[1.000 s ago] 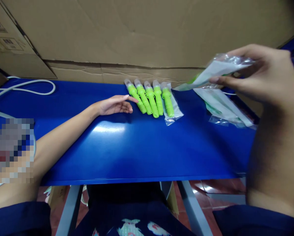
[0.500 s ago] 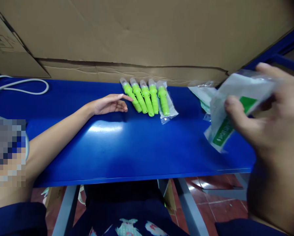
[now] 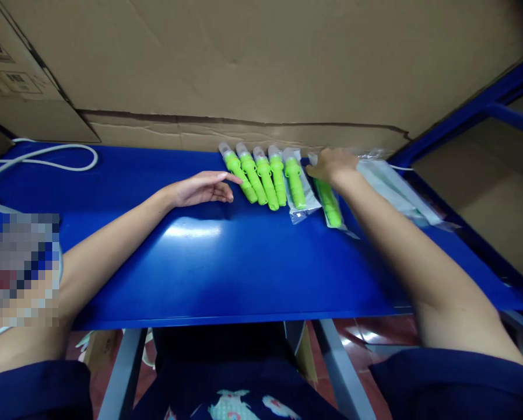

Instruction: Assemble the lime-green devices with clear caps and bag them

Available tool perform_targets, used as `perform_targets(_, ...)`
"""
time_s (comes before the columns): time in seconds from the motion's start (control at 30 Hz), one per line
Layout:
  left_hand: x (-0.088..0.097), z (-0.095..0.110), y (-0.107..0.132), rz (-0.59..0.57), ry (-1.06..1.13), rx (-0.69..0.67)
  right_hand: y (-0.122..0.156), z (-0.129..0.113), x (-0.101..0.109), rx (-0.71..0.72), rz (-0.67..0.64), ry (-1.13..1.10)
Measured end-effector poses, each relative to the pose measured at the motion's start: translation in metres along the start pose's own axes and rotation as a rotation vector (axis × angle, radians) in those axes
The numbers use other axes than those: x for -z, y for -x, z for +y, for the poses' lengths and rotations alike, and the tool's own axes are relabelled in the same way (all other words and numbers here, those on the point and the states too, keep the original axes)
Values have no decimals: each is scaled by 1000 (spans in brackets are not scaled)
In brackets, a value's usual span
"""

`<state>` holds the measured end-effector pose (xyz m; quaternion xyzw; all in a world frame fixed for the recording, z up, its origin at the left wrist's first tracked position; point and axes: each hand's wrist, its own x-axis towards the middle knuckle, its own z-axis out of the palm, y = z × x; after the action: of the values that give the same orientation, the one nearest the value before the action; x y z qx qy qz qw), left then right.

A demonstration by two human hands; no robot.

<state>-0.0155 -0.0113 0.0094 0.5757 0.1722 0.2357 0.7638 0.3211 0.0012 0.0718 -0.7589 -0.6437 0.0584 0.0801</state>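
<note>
Several bright green stick-shaped lights with clear tips lie side by side at the back of the blue table. My left hand [image 3: 204, 189] rests near the leftmost green light [image 3: 246, 184], its fingers loosely apart and its index fingertip at that light's side. The rightmost light of the row [image 3: 295, 184] lies on a clear plastic bag. Beyond it, my right hand [image 3: 336, 166] is closed over the upper end of a bagged green light [image 3: 330, 204] on the table. That hand hides the bag's top.
More flat white-and-green plastic packets [image 3: 388, 184] lie right of my right forearm. A white cable [image 3: 73, 166] loops across the left of the blue table [image 3: 226, 274]. Tall cardboard [image 3: 244, 64] walls the back, and a blue frame [image 3: 466, 111] stands at the right.
My right hand has swung from the near right to the back of the table, bringing the bagged light beside the row. My left hand has stayed by the leftmost light.
</note>
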Motion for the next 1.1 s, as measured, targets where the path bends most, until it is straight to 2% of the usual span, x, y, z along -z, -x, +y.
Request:
perform_targets(0.03,-1,0,0,4,2,0,-2,-2,0,-82,-11,63)
perform_targets(0.1,-2,0,1,15,-3,0,0,-6,5,-155,-57,105)
perform_targets(0.2,-2,0,1,27,-25,5,6,1,19,-144,-53,84)
perform_targets(0.3,-1,-1,0,24,-40,9,17,21,31,-183,-58,133)
perform_targets(0.43,0,-1,-1,20,-45,7,35,45,31,-159,-328,-56)
perform_targets(0.5,-1,0,0,23,-41,8,40,49,24,-107,-384,-157)
perform_targets(0.6,-2,1,1,27,-27,4,39,45,12,-22,-305,-216)
perform_targets(0.73,-2,1,2,32,-17,-4,31,30,3,16,-164,-119)
perform_targets(0.87,-3,1,2,45,-20,-4,31,16,-4,86,48,-56)
perform_targets(0.93,-3,1,1,46,-19,1,32,11,-11,155,46,-103)
perform_targets(1.03,-4,1,1,56,-25,6,32,5,-27,233,-79,-150)
perform_targets(1.1,-5,2,1,62,-32,9,32,1,-38,245,-98,-173)
